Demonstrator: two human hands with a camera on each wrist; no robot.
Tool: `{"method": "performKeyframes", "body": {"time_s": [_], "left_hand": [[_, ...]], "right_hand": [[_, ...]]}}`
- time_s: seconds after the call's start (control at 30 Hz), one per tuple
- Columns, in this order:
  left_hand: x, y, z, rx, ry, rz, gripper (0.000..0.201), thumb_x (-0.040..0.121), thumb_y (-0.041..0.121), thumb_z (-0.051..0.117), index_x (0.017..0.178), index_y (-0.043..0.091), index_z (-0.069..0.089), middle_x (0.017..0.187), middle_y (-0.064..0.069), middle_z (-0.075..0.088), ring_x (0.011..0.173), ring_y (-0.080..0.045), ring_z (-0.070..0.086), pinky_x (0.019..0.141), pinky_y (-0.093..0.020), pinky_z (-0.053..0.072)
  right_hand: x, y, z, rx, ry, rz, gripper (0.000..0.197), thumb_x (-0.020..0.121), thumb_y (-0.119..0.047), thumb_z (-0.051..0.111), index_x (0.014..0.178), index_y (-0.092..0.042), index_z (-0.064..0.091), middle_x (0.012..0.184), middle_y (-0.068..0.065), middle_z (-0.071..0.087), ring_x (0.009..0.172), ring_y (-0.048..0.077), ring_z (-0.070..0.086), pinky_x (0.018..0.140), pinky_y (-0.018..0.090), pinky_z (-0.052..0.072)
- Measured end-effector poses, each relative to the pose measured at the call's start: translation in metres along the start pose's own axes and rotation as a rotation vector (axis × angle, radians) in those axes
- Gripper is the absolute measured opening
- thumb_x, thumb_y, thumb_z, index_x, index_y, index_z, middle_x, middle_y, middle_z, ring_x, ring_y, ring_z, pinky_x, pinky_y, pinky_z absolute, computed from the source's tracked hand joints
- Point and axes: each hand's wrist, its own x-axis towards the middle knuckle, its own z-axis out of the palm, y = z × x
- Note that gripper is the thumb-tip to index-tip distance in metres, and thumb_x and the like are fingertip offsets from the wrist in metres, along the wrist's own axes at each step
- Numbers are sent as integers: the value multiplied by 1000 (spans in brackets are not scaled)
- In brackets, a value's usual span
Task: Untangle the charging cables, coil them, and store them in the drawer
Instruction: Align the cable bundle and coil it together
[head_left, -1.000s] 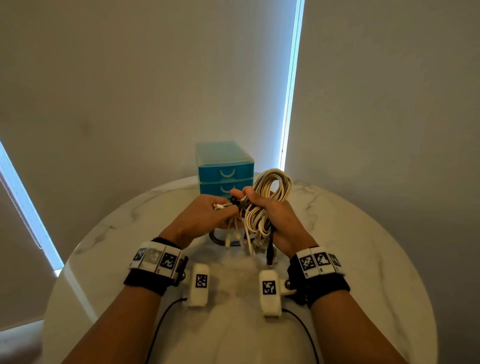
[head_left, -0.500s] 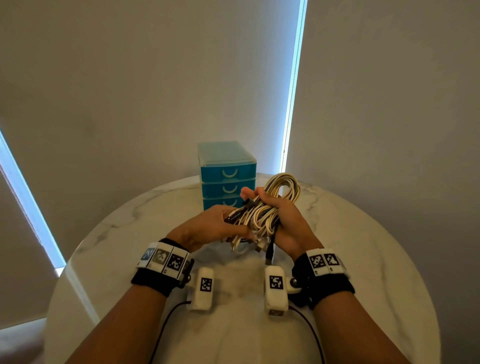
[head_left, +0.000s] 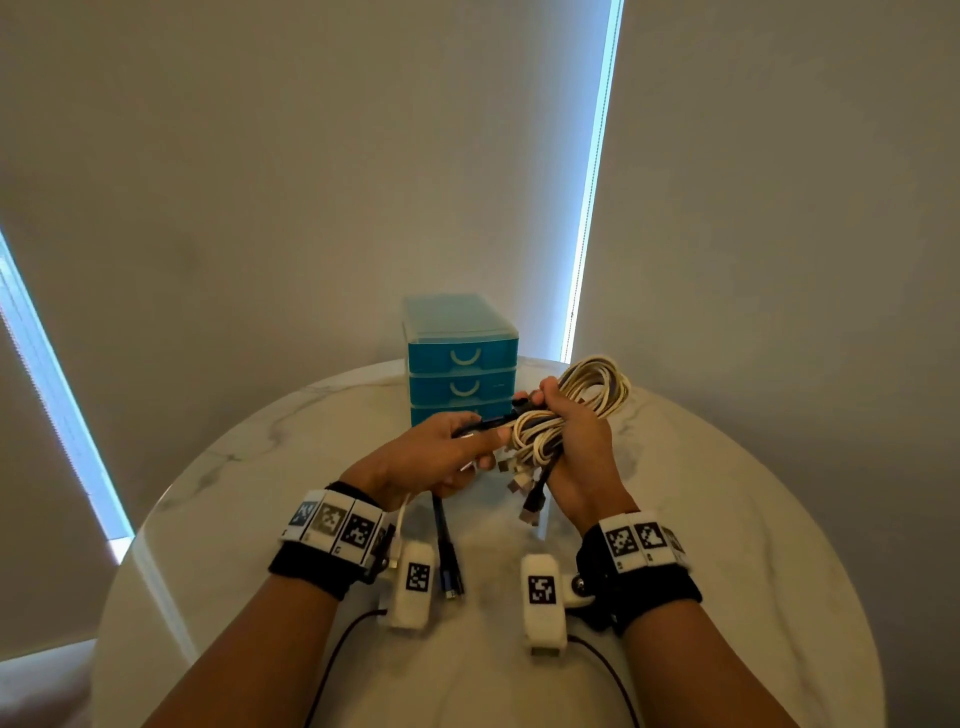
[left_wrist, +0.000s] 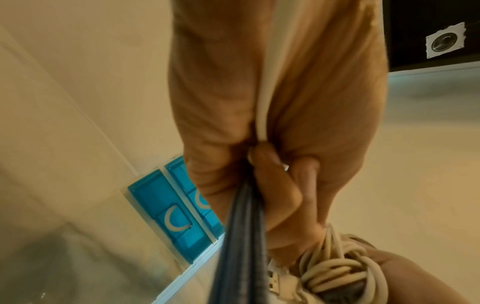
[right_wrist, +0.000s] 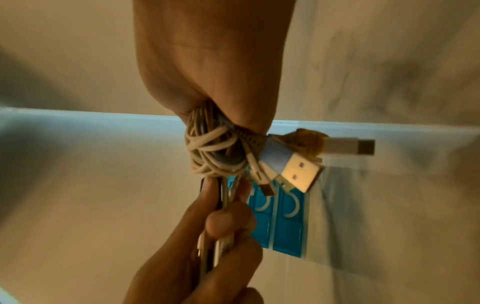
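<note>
My right hand (head_left: 576, 441) grips a tangled bundle of cream and dark charging cables (head_left: 592, 387) above the table, loops sticking out past the fingers. USB plugs (right_wrist: 298, 170) dangle from the bundle (right_wrist: 215, 156). My left hand (head_left: 441, 452) holds a dark cable (head_left: 444, 540) and a white cable (left_wrist: 267, 82) pulled out of the tangle; the dark cable's plug end hangs down by my left wrist. The dark cable (left_wrist: 239, 246) runs through the left fist. Both hands are held close together, in front of the blue drawer unit (head_left: 460, 358).
The blue drawer unit has three drawers, all closed, and stands at the far side of the round white marble table (head_left: 727, 519). Grey walls and a bright window strip (head_left: 587, 208) lie behind. Wrist camera leads trail over the table near my arms.
Both hands have risen a little with the bundle. My left hand has drawn the dark and white cables out to the left, so the dark plug end now hangs by my left wrist.
</note>
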Motion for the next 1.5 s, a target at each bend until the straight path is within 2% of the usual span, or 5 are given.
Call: {"method": "performKeyframes", "body": {"time_s": [0.5, 0.7, 0.87, 1.03, 1.5], "left_hand": [[1, -2, -4, 497, -34, -5, 35, 107, 52, 57, 106, 23, 75, 79, 3, 62, 69, -11, 55, 67, -22, 49], [-3, 2, -13, 662, 20, 135, 86, 85, 91, 38, 110, 19, 76, 102, -8, 75, 95, -27, 70, 94, -48, 59], [-9, 8, -21, 629, -2, 143, 73, 104, 71, 40, 86, 6, 68, 68, -4, 61, 58, -16, 52, 64, -31, 48], [-12, 11, -20, 509, -32, 61, 45, 112, 44, 50, 75, 22, 65, 51, 15, 50, 45, -1, 43, 50, -11, 38], [-7, 4, -20, 169, 119, 85, 34, 111, 40, 54, 114, 11, 71, 88, 0, 63, 60, -6, 53, 58, -23, 49]], "right_hand": [[6, 8, -6, -561, 223, -467, 28, 108, -38, 62, 101, -12, 68, 74, 2, 73, 62, 16, 71, 61, 34, 58], [2, -4, -10, -882, 28, -532, 22, 107, -45, 63, 106, -23, 63, 77, -4, 69, 66, 12, 67, 64, 30, 53], [-9, -7, -1, -1113, -321, -393, 54, 88, -75, 62, 118, -30, 64, 93, -16, 68, 76, -8, 65, 72, 12, 53], [-20, -5, 3, -1285, -649, -228, 57, 79, -50, 92, 127, -41, 62, 104, -28, 68, 97, -12, 66, 83, 8, 51], [-9, 6, -10, -1123, -213, -115, 14, 84, -14, 75, 92, -3, 71, 73, 8, 63, 68, 20, 59, 69, 36, 50]]}}
